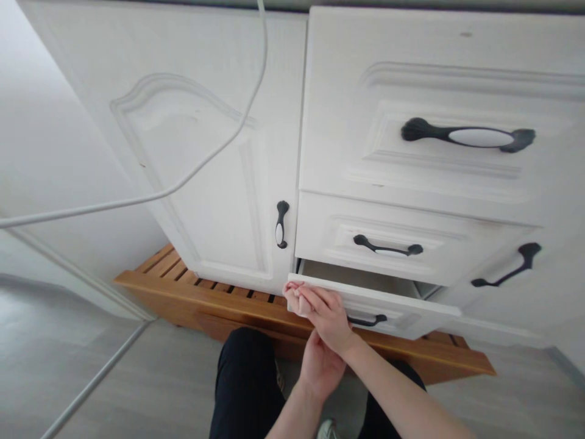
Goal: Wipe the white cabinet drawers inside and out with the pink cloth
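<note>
A pinkish-white cloth [295,290] is bunched in my right hand [325,314], whose fingers are closed on it. That hand presses the cloth at the top left corner of the bottom drawer [402,300], which is pulled partly out. Just below, my left hand [322,369] is crossed under my right wrist, close to the drawer front. Its fingers are largely hidden, so I cannot tell whether they grip anything. The dark handle [372,320] of this drawer shows only in part, to the right of my right wrist.
Above are two shut drawers with dark handles [388,246]. A white cupboard door [214,183] is at left, another handle [507,268] at right. A wooden slatted bench [183,292] runs along the base, before my knees. A white cable [201,171] hangs across the view.
</note>
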Tool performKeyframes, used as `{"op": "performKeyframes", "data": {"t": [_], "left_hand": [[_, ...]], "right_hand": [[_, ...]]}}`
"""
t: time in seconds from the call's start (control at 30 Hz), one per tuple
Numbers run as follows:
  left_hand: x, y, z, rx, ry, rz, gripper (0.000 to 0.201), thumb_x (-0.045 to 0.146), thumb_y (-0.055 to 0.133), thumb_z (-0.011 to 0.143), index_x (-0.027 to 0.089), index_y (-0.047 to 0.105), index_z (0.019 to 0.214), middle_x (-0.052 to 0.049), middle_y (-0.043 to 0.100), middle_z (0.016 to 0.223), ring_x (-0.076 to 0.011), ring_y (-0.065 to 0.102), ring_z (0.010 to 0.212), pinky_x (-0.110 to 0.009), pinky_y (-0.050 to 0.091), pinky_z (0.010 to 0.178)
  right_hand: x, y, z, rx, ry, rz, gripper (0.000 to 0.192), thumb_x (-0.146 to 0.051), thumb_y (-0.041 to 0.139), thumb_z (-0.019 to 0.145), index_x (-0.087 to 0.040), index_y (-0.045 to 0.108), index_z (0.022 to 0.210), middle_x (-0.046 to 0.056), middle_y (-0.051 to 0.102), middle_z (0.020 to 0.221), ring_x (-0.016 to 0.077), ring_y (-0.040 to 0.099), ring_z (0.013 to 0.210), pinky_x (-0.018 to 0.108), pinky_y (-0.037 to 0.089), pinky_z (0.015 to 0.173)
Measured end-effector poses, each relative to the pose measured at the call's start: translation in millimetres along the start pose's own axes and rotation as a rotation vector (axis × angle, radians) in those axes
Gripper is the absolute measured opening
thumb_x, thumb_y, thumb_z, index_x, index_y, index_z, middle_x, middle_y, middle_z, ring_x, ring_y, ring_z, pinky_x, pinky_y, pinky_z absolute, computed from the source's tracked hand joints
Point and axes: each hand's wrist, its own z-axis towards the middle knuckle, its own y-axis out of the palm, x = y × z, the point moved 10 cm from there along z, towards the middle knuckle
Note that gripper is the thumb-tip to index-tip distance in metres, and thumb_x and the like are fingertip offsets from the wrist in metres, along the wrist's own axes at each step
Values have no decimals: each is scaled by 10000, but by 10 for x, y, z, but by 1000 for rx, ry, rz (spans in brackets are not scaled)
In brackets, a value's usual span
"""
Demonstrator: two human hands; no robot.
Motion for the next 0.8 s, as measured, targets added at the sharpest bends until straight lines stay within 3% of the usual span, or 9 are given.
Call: {"op": "performKeyframes", "data": {"t": [0.2,0.3,0.37,0.47,0.57,0.63,0.7,0.8], "left_hand": [[131,180,273,78,-7,-7,428,368,372,1077,163,743,1016,-56,787,1008,-168,718,952,-292,537,840],[192,184,324,125,10,43,395,376,403,1072,162,728,1002,-57,778,997,-163,715,922,-282,533,805],[228,56,295,181,18,65,319,332,464,1056,164,715,955,-38,767,926,-144,710,862,-262,527,786],[186,-355,152,268,2,70,260,286,500,1038,146,704,957,-39,757,924,-126,709,843,-237,524,795],[-6,-1011,-89,403,-50,90,316,332,482,1035,112,687,1132,-110,738,1158,-180,711,1053,-228,525,810],[-142,-1491,-269,501,-73,172,324,359,492,1025,141,673,1182,-105,711,1247,-177,698,1104,-223,515,834],[-229,-1967,-450,633,-117,410,316,369,461,1029,173,692,1119,-89,726,1198,-158,713,1034,-225,500,821],[-322,-2496,-620,791,-205,605,170,183,569,935,152,690,819,-58,699,762,-154,642,669,-250,412,662]], "right_hand": [[264,-54,252,-82,-108,-128,430,-190,589,976,-329,644,1379,-48,559,1526,253,563,1257,397,477,949],[321,-74,308,-30,-108,-172,312,-216,624,976,-338,711,1249,-58,611,1471,230,559,1224,383,476,914],[306,-128,318,63,-102,-151,273,-209,634,975,-331,725,1202,-44,649,1418,211,558,1212,369,476,944],[332,-224,347,274,-7,-142,334,-195,646,971,-302,683,1286,38,653,1390,213,551,1242,383,450,1043],[357,-120,438,366,60,-172,389,-222,626,990,-301,620,1371,76,662,1373,225,566,1261,420,402,1106],[364,92,517,284,37,-134,336,-244,593,1010,-333,634,1332,45,689,1349,205,594,1246,411,395,1120],[356,342,539,126,-19,-63,326,-245,549,1029,-365,634,1320,1,689,1364,171,608,1253,380,404,1129],[265,634,428,-139,-143,37,431,-192,464,1051,-385,556,1426,-49,624,1457,115,572,1330,330,407,1152]]}}
